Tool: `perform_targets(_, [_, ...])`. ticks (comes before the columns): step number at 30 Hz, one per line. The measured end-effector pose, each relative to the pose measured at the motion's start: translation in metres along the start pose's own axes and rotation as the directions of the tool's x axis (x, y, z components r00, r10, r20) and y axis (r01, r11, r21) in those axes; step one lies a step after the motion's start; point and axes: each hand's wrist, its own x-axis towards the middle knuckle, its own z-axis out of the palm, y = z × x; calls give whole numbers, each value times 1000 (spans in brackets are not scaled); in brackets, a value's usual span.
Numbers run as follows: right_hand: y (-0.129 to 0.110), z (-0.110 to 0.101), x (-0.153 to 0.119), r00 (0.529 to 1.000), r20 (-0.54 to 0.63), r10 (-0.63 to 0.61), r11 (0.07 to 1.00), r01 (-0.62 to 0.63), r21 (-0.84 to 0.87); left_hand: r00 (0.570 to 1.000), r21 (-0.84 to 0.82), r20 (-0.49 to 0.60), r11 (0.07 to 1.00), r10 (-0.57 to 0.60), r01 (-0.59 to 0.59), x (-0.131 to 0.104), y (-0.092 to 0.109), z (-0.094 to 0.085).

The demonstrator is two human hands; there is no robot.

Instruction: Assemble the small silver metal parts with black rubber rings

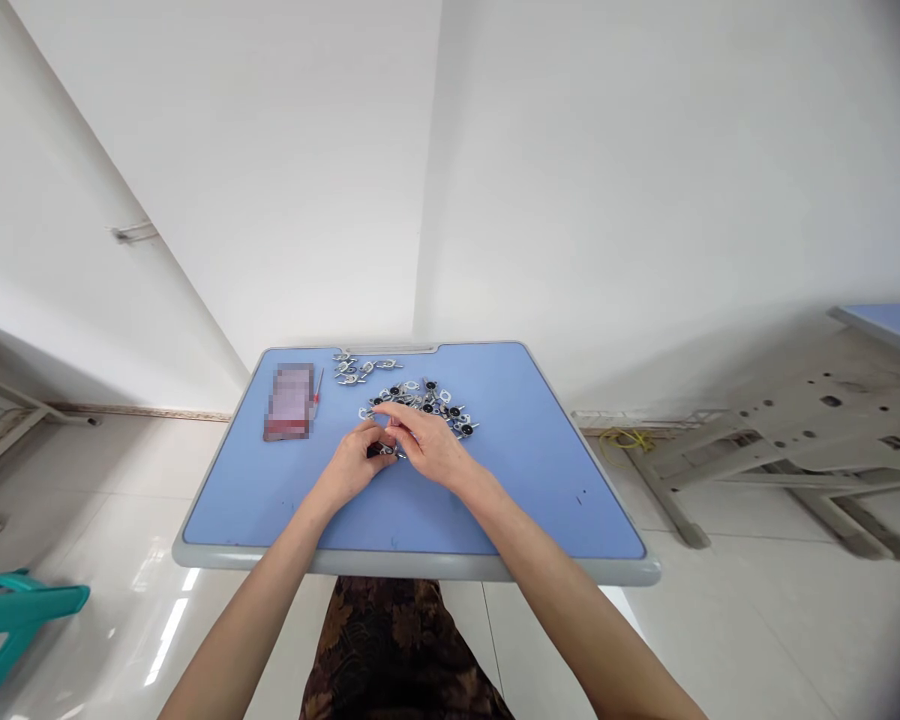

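Observation:
My left hand [356, 458] is closed in a pinch around a small metal part [388, 451], most of which the fingers hide. Against it, my right hand [429, 440] brings thumb and fingertips together at the same part. Just beyond the hands lies a pile of small metal parts [466, 429], some with black round pieces and some flat, ring-like plates. A smaller group of silver metal parts [351, 378] lies near the back edge of the table. The kind of these parts is too small to make out.
The blue table [540, 500] has a raised grey rim. At its left lie a blurred, reddish packet-like object [291, 400] and a thin screwdriver-like tool with a red end [316, 397]. A white wall stands behind. A teal stool [30, 605] is at lower left, another desk [795, 430] at right.

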Motion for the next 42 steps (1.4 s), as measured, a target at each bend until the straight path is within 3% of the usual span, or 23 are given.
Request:
perform_targets(4, [7, 0, 1, 991, -86, 101, 994, -104, -31, 1000, -2, -2, 1000, 8, -8, 0, -2, 0])
perform_targets(8, [8, 2, -2, 992, -124, 27, 991, -43, -129, 1000, 19, -5, 1000, 21, -21, -1, -3, 0])
perform_targets(13, [-2, -3, -4, 996, -57, -67, 995, 62, -78, 1000, 27, -6, 999, 18, -17, -1, 0, -1])
perform_targets(16, [-3, -11, -5, 998, 11, -54, 998, 54, -13, 1000, 16, -6, 1000, 17, -17, -1, -1, -1])
perform_targets(18, [0, -13, -6, 1000, -2, -27, 1000, 27, 5, 1000, 3, -5, 1000, 19, -19, -1, -2, 0])
perform_targets(24, [10, -3, 0, 990, -136, 42, 990, -60, -125, 1000, 23, -7, 1000, 12, -12, -2, -3, 0])
perform_targets(27, [8, 0, 2, 990, -140, 21, 989, -41, -142, 1000, 9, 1, 1000, 5, -5, -2, -2, -1])
perform_targets(32, [1, 2, 3, 993, -119, 5, 1000, -6, -4, 1000, 6, 10, 1000, 6, -6, -1, -2, -1])
perform_targets(38, [4, 13, 8, 973, -229, 23, 989, -55, -137, 1000, 37, 3, 999, 30, -30, -4, 0, -1])
perform_targets(42, [4, 11, 7, 983, -178, 38, 993, -57, -100, 998, 94, -7, 994, 64, -63, -4, 1, -1])
